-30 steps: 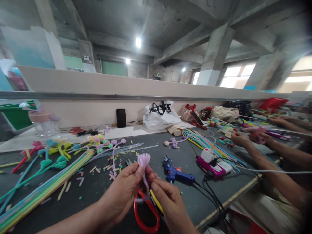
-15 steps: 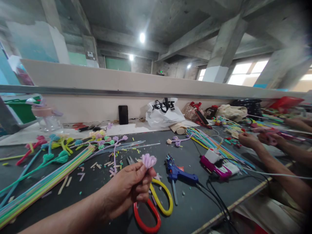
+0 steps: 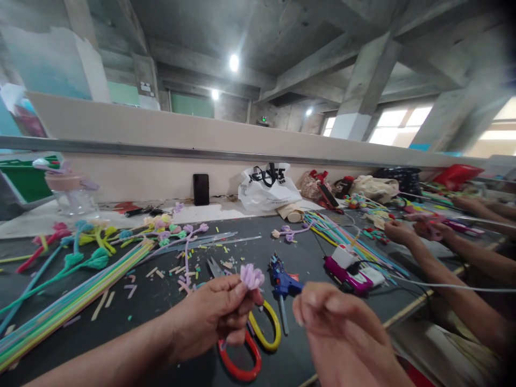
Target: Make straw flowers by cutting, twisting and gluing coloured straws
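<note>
My left hand (image 3: 215,317) is closed round a lilac pipe-cleaner flower (image 3: 252,276), its fuzzy head sticking up above the thumb and forefinger. My right hand (image 3: 342,336) hovers close to the right of it, blurred by motion, fingers curled downward with nothing visible in them. Under both hands lie scissors (image 3: 252,338) with one red and one yellow handle loop. A blue glue gun (image 3: 284,280) lies on the dark table (image 3: 161,301) just behind my right hand.
Long coloured pipe cleaners (image 3: 68,301) and finished flowers (image 3: 161,234) lie at left, with cut scraps scattered between. A pink and white power strip (image 3: 350,269) with cables sits at right. Another person's hands (image 3: 407,232) work at far right. A white bag (image 3: 268,188) leans on the wall.
My right hand left the flower stem and went out of view, then came back in at lower right. The left hand kept hold of the flower and shifted slightly right.
</note>
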Available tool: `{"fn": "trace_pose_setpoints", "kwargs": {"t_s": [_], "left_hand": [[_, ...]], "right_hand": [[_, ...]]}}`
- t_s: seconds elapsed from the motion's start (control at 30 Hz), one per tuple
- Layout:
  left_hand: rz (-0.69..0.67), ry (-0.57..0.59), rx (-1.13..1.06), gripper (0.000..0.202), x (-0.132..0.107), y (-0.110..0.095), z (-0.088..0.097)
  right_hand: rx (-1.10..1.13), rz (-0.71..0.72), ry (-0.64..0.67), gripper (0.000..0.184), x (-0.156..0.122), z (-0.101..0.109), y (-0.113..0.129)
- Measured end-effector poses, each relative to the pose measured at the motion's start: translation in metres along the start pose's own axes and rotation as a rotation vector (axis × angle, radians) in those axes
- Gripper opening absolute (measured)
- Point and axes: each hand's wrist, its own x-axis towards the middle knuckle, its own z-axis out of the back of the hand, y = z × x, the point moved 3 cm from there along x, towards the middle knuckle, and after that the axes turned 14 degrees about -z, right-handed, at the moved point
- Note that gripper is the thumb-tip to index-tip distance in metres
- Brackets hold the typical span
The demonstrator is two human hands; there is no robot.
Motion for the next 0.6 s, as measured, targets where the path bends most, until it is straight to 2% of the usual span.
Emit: {"fn": "trace_pose_setpoints", "kwargs": {"t_s": [0.1, 0.2, 0.33, 0.5, 0.6], "left_hand": [[0.016, 0.003, 0.044, 0.022, 0.000, 0.002, 0.000], [0.043, 0.001, 0.090, 0.021, 0.000, 0.008, 0.002], [0.016, 0.013, 0.220, 0.025, 0.001, 0.017, 0.005], [0.030, -0.013, 0.618, 0.031, 0.000, 0.021, 0.005], [-0.061, -0.044, 0.874, 0.029, 0.000, 0.014, 0.005]], "right_hand": [[0.065, -0.080, -0.032, 0.015, 0.022, -0.019, -0.005], [0.041, -0.145, -0.083, 0.017, 0.024, -0.015, -0.020], [-0.026, -0.202, -0.081, 0.016, 0.021, -0.010, -0.035], [-0.087, -0.203, -0.101, 0.016, 0.023, -0.010, -0.039], [-0.098, -0.244, -0.058, 0.016, 0.023, -0.013, -0.040]]}}
